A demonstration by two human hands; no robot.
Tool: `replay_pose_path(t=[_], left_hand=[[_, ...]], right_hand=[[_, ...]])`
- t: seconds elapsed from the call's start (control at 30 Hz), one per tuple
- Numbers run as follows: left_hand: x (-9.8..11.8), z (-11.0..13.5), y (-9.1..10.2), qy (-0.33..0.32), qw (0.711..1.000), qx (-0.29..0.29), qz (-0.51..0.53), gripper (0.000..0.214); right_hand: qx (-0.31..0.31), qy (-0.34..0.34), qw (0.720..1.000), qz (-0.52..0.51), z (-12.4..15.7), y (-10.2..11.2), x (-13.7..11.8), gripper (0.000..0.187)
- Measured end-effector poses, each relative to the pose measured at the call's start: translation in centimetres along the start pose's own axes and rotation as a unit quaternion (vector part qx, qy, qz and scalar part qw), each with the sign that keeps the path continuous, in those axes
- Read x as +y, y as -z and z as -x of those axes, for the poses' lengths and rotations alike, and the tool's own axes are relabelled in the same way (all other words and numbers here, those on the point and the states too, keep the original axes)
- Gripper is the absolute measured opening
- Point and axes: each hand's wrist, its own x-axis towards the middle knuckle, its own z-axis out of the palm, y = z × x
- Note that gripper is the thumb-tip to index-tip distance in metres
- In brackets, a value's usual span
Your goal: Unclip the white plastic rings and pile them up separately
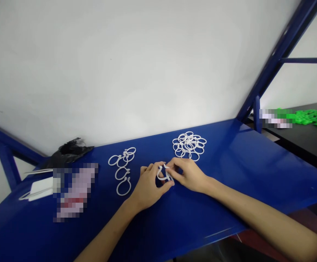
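Between my hands, just above the blue table, is a white plastic ring (161, 177), partly covered by my fingers. My left hand (150, 185) is curled round its left and lower side, thumb below and fingers above. The fingertips of my right hand (187, 174) pinch its upper right part, where a small white end sticks up. To the left of my hands lie several white open rings (123, 186) with small knobs at their ends, in a loose column. Behind my right hand is a larger pile of similar white rings (189, 145).
The blue table (229, 160) backs onto a pale wall (147, 72). At left are a black plastic bag (69, 152), a white card with a cord (40, 188) and a blurred pinkish packet (78, 193). Bright green pieces (315, 117) lie on a dark table at right, beyond a blue post (257, 114).
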Motion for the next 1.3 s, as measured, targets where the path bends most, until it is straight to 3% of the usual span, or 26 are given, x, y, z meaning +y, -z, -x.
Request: replay_pose_path(t=[0.17, 0.33, 0.6, 0.87, 1.07, 1.2, 1.3], left_hand=[[-0.2, 0.0, -0.5, 0.002, 0.999, 0.037, 0.03, 0.05], [-0.4, -0.3, -0.3, -0.029, 0.997, 0.069, 0.016, 0.058], [-0.1, -0.6, 0.9, -0.072, 0.985, 0.089, -0.13, 0.015], [-1.5, -0.6, 1.2, -0.037, 0.974, 0.1, -0.201, 0.014], [-1.7, -0.5, 1.5, -0.039, 0.977, 0.105, -0.181, 0.049], [-1.2, -0.4, 1.5, -0.085, 0.982, 0.097, -0.135, 0.046], [-1.0, -0.4, 1.3, -0.113, 0.981, 0.082, -0.133, 0.036]], right_hand=[[0.005, -0.001, 1.0, 0.001, 0.0, -0.1, 0.1, 0.017], [0.074, -0.024, 0.995, 0.056, -0.5, 0.4, 1.2, 0.014], [0.122, -0.063, 0.986, 0.09, -1.0, 1.1, 2.3, 0.013], [0.162, -0.075, 0.977, 0.114, -1.3, 2.0, 2.5, 0.011], [0.089, -0.053, 0.989, 0.102, -1.0, 1.3, 2.0, 0.014], [0.029, -0.009, 0.996, 0.082, -0.4, 0.3, 1.2, 0.013], [0.016, 0.001, 0.996, 0.087, -0.2, 0.1, 0.8, 0.013]])
